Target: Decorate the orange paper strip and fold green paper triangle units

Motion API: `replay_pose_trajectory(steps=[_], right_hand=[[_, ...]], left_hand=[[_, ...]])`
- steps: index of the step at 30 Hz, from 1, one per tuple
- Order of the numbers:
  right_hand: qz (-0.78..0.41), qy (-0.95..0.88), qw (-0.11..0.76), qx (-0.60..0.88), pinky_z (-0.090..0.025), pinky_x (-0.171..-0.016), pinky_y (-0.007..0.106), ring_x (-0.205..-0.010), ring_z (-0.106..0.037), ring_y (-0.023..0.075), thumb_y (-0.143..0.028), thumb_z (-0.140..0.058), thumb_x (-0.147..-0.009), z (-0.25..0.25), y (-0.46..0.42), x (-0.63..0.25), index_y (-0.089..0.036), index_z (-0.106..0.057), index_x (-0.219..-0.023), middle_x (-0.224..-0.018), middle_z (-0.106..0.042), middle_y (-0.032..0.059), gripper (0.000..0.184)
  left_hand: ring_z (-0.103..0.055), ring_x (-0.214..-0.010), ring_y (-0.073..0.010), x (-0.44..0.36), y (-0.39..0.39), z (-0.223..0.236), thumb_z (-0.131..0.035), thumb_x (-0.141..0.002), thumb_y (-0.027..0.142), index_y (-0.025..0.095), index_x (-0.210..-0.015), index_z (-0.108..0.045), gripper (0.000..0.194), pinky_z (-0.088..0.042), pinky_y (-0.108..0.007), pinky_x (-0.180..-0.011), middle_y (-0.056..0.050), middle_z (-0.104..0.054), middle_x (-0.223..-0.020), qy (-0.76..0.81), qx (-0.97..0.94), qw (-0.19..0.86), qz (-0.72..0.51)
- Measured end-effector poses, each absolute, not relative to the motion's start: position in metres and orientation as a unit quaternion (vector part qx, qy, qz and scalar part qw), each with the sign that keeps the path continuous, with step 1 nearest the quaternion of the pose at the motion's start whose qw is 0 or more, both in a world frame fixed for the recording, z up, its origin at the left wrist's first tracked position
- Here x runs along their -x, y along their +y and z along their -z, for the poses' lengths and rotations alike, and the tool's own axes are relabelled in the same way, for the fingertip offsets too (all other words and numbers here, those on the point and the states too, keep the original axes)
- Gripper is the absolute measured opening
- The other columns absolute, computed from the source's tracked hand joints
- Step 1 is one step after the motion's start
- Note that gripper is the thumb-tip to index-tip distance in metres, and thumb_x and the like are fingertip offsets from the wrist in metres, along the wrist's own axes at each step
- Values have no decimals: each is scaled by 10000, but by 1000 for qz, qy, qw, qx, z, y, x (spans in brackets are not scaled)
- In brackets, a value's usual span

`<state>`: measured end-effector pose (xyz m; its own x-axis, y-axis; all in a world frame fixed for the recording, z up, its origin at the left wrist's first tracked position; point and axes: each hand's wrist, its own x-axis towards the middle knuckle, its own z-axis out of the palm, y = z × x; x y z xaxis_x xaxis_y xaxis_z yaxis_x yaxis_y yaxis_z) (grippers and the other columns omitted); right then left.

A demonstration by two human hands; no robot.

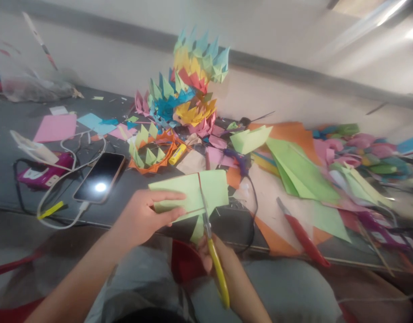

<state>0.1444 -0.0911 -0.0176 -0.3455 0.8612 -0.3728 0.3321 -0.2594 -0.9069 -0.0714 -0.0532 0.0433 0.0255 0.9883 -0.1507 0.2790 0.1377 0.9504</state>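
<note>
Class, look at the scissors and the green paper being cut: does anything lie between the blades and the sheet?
Nothing visible does. The scissors, in the right hand, already have their blades in the green paper, which the left hand holds by its left part, clear of the cut line.

A dark table [11,175] holds a phone [100,176] with a white cable [63,179] at the near left. A colourful folded-paper tower [189,85] rises far centre. Red-handled scissors [302,235] lie near right, beside loose green paper sheets [300,172].
</note>
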Motion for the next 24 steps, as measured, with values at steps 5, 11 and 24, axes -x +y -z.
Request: replay_pose_trajectory(steps=[5, 11, 24], right_hand=[[-593, -577, 223, 516, -386, -510, 230, -546, -550, 142, -422, -442, -836, 15, -88, -143, -181, -537, -915, -675, -614, 32, 271], [-573, -582, 223, 532, -396, -523, 227, -511, -539, 129, -395, -435, -834, 12, -85, -140, -183, -538, -886, -605, -595, 3, 242], [-582, -581, 247, 512, -382, -492, 222, -506, -525, 124, -443, -450, -829, 14, -83, -133, -184, -530, -867, -609, -586, 3, 273]], left_hand=[[-639, -520, -116, 71, -54, -44, -697, -696, 375, 217, -933, -723, 286, -572, -211, -529, -28, -716, -936, 589, -545, 463, -377], [-637, -513, -119, 70, -56, -45, -698, -693, 359, 207, -926, -725, 279, -570, -209, -518, -30, -721, -911, 589, -542, 465, -379], [-679, -661, -160, 72, -60, -41, -697, -705, 378, 242, -911, -734, 250, -562, -196, -583, -18, -728, -881, 581, -602, 430, -339]])
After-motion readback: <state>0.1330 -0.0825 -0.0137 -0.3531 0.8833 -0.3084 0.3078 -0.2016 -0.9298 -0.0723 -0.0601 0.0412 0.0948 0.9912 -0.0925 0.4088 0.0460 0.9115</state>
